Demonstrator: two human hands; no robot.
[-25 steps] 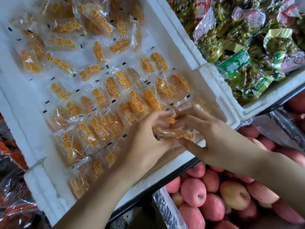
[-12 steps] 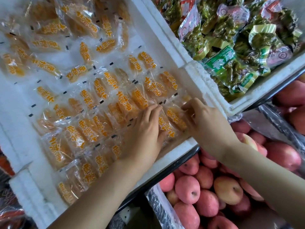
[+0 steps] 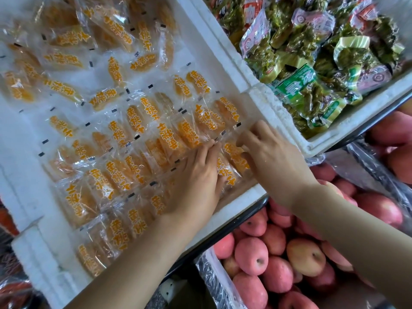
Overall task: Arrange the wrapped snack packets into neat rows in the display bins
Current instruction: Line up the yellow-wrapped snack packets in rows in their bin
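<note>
Seating end packet (image 3: pixel 234 158) between flat, pressing left hand (image 3: pixel 197 181) and right hand (image 3: pixel 275 158), fingers bent on it, grip unclear, in foam bin (image 3: pixel 242 202) corner; next probably needs nudging it flush with row.

Two hands (image 3: pixel 196 175), two foam bins (image 3: pixel 211 41), dozens of orange packets (image 3: pixel 142 112)

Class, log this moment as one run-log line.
left hand: flat, pressing dried yellow peach packets | right hand: curled fingers on corner packet | white foam bin: near rows neat, far packets loose
</note>
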